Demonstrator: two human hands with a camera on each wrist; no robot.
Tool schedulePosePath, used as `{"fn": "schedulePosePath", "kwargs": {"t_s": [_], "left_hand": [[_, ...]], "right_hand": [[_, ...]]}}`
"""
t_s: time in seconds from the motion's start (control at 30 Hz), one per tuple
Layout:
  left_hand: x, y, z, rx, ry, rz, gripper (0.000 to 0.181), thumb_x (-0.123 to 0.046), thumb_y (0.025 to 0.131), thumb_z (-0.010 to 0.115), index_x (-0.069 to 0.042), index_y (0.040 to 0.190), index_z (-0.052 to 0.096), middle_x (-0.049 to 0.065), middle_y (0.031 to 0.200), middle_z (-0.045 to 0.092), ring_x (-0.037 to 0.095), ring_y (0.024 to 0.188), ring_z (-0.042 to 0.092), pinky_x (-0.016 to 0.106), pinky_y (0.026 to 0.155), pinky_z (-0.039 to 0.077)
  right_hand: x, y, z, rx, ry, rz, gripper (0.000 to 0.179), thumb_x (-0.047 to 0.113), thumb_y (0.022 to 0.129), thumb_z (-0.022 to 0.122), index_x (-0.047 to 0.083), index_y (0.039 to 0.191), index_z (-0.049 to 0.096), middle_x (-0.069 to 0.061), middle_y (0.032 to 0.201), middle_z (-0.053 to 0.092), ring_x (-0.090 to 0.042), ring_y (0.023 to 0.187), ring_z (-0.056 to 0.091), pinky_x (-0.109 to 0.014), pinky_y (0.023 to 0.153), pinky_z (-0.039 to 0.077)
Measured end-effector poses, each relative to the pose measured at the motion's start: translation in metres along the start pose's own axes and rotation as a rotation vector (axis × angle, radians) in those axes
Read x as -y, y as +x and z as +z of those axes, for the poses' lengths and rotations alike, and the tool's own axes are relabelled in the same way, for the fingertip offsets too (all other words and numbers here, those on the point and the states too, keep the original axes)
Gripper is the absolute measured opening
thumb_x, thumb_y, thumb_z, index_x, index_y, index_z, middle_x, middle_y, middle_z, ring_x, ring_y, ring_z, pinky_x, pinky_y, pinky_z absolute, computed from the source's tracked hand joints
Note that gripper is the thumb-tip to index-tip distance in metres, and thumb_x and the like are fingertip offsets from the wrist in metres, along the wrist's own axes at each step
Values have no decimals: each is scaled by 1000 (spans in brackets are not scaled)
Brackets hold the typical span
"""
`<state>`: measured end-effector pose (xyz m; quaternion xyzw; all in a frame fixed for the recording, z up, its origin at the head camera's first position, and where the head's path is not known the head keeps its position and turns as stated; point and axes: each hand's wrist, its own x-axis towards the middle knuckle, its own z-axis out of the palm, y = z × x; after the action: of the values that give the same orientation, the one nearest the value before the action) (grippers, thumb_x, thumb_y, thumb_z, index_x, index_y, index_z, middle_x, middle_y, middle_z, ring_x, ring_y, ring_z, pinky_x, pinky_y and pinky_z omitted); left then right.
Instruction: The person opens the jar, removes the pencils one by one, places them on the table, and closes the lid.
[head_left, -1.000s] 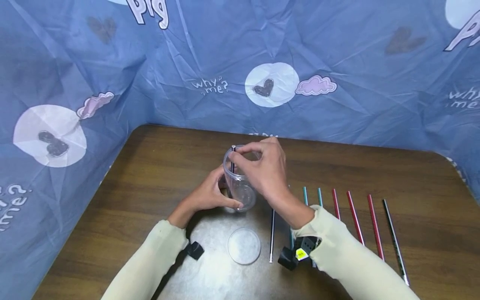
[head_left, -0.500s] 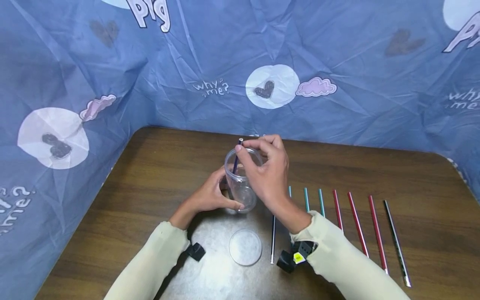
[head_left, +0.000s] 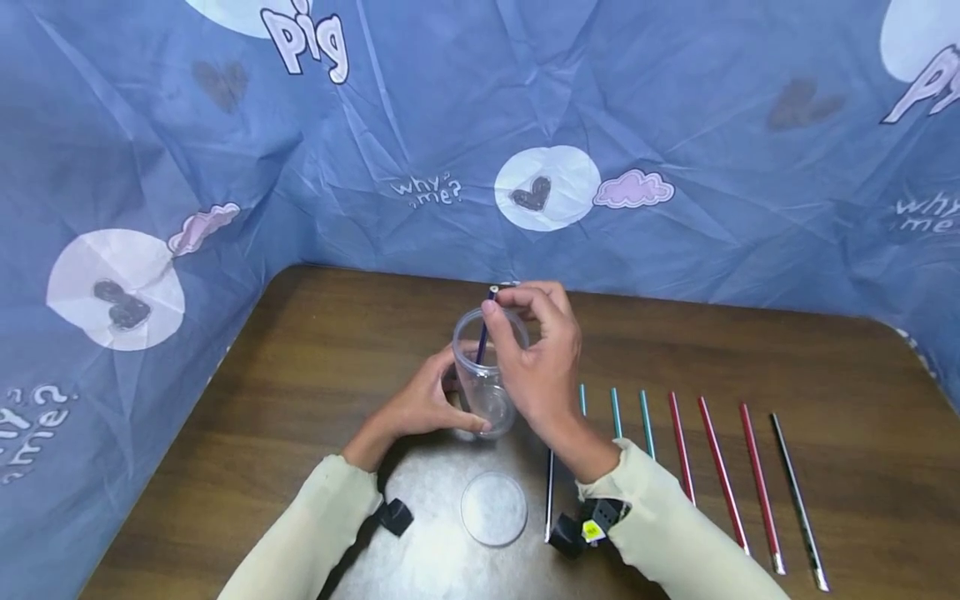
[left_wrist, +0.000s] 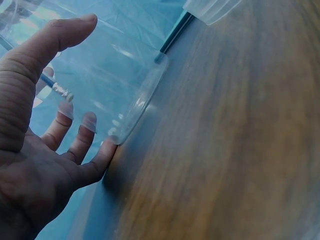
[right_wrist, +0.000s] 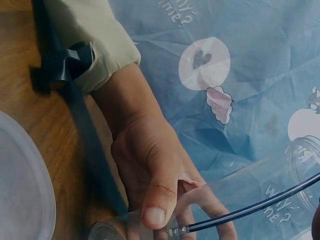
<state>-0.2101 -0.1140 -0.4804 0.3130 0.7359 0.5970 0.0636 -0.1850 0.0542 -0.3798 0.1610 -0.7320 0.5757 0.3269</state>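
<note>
My left hand (head_left: 427, 400) grips a clear plastic cup (head_left: 474, 385) low on its side, fingers behind and thumb in front. A dark blue pencil (head_left: 483, 340) stands slanted inside the cup, its blunt top end above the rim. My right hand (head_left: 546, 358) pinches that pencil near the top between thumb and index finger, over the cup's mouth. In the left wrist view the pencil's eraser end (left_wrist: 65, 93) shows through the cup wall, close to the left fingertips. The right wrist view shows the striped pencil (right_wrist: 245, 214) running down the cup towards the left hand (right_wrist: 160, 180).
A round clear lid (head_left: 494, 509) lies on the wooden table (head_left: 322, 333) in front of the cup. Right of it, several pencils lie in a row: dark, teal, red (head_left: 762, 479) and black (head_left: 799, 500). A blue printed cloth (head_left: 450, 108) hangs behind the table.
The pencil's top has moved to the right across the cup's mouth, from upright to slanted, with the right hand. The left hand keeps its hold. The head view has tilted up slightly.
</note>
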Motion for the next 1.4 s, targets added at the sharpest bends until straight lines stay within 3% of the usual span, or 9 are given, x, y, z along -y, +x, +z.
{"fn": "schedulePosePath", "kwargs": {"t_s": [0.13,0.3,0.5,0.6,0.83,1.07,1.4], "left_hand": [[3,-1,-1,-2,12,11,89,-9,60,96,-12,138,53,6,131,60,28,115,59,42,101,48],[0,0,-1,-6,28,25,91,-4,59,95,-5,139,51,9,134,58,34,118,56,46,104,44],[-22,1,1,-12,9,25,87,7,58,91,6,136,50,26,134,54,31,116,57,44,99,50],[-32,0,2,-14,23,20,84,7,59,90,7,134,51,26,131,56,28,116,56,45,101,48],[-33,-2,2,-29,45,23,82,6,58,91,4,132,54,18,132,57,31,121,54,48,107,42],[-32,-5,2,-22,41,45,86,5,58,91,6,134,53,25,133,55,42,122,52,46,106,43],[-31,-3,1,-23,50,41,87,4,57,91,5,136,52,23,134,55,42,123,51,52,108,40]], "right_hand": [[1,-1,1,-13,26,-9,19,20,89,73,1,95,72,-11,99,63,-21,92,57,-44,77,49],[1,1,2,-24,47,-22,18,17,91,71,0,95,71,-11,98,64,-21,91,58,-40,77,50],[1,4,0,-43,98,-44,16,13,93,69,-2,96,69,-12,95,64,-20,87,58,-31,77,51],[0,4,-1,-48,144,-50,13,8,92,68,-4,95,67,-13,92,63,-19,85,58,-29,76,52],[-3,5,-4,-41,207,-54,9,1,92,66,-7,95,64,-14,88,63,-15,81,60,-25,75,53],[-1,5,-6,-16,233,-51,10,0,92,65,-8,96,61,-15,83,65,-13,76,64,-24,69,54],[2,6,-6,-29,251,-44,16,4,94,65,-9,98,56,-13,82,64,-16,74,65,-23,65,54]]}}
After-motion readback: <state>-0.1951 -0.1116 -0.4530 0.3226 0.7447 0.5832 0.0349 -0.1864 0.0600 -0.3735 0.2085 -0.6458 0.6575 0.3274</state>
